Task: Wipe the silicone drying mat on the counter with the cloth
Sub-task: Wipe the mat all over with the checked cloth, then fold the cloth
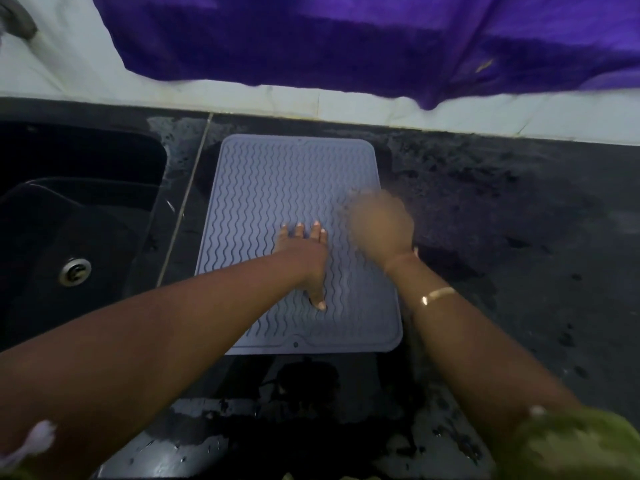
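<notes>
Counter: dark stone, wet in patches, with a black sink set in at the left and purple fabric hanging over the tiled wall behind.

Silicone drying mat: grey, with wavy ridges, lying flat on the counter just right of the sink, long side running away from the person. Judged light, limp and rubbery. It should grip the stone when dry but could creep on the wet film, so it is better pinned from above than lifted. The raised rim or a corner is the place to take hold if it must be turned.

Left hand: flat on the mat's middle, fingers straight and spread, pressing down and gripping nothing — a sound anchor.

Right hand: over the mat's right edge, badly blurred. Whether it is closed on anything cannot be told.

Cloth: not made out — possibly under that hand.
</notes>
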{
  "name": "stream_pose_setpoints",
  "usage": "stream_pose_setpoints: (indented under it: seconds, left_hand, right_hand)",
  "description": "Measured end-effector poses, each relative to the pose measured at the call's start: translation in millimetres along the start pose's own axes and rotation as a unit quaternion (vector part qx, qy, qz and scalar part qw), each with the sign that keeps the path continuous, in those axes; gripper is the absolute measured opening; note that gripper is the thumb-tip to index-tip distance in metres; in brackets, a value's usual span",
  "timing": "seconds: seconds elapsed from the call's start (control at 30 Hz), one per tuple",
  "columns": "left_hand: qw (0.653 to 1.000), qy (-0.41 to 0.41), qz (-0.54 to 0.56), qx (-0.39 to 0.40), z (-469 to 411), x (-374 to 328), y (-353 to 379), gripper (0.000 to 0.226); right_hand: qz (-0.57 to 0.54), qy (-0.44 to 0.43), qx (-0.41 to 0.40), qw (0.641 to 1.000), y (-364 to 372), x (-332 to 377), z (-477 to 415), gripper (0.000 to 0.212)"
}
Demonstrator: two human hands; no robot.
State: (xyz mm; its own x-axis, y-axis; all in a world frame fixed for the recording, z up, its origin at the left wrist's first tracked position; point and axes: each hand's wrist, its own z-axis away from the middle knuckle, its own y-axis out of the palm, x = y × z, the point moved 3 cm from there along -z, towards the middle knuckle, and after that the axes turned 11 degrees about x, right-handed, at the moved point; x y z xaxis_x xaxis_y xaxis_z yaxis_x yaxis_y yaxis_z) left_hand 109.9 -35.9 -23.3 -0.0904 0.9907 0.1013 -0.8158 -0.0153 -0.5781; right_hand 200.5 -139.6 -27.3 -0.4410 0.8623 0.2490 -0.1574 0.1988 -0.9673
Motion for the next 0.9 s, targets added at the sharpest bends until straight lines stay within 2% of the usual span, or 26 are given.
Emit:
stream_pose_setpoints:
  seconds: [0.13, 0.2, 0.27, 0.47, 0.6, 0.67, 0.7, 0.77, 0.83, 0.9]
  left_hand:
    - [1.000, -0.013, -0.001, 0.011, 0, 0, -2, 0.140]
    - [1.000, -0.010, -0.001, 0.010, 0, 0, -2, 0.140]
    - [1.000, -0.004, 0.008, 0.007, 1, 2, -1, 0.140]
    - [1.000, 0.005, 0.026, -0.005, 0, 4, 1, 0.140]
    - [0.999, 0.021, 0.045, -0.013, 3, 6, 3, 0.139]
    - [0.998, 0.028, 0.058, -0.018, 3, 7, 5, 0.139]
    - [0.998, 0.029, 0.059, -0.021, 4, 7, 6, 0.139]
    - [0.998, 0.032, 0.052, -0.025, 7, 8, 8, 0.137]
    - [0.998, 0.036, 0.037, -0.030, 11, 8, 11, 0.135]
    - [0.998, 0.041, 0.026, -0.042, 17, 7, 13, 0.125]
  right_hand:
    - [-0.016, 0.069, 0.077, 0.995, -9, 6, -58, 0.039]
    - [0.008, 0.061, 0.139, 0.988, -4, 10, -53, 0.058]
    - [0.054, 0.034, 0.168, 0.984, 8, 12, -29, 0.074]
    - [0.106, -0.004, 0.150, 0.983, 15, 11, 71, 0.065]
    - [0.065, -0.011, 0.187, 0.980, 16, 9, 116, 0.071]
    - [0.036, -0.031, 0.147, 0.988, 10, 10, 134, 0.061]
    - [0.007, -0.036, 0.130, 0.991, 5, 8, 140, 0.051]
    - [-0.116, 0.008, 0.179, 0.977, -6, -1, 146, 0.035]
    - [-0.311, 0.058, 0.219, 0.923, -15, -8, 149, 0.030]
    - [-0.463, 0.083, 0.160, 0.868, -26, -14, 151, 0.031]
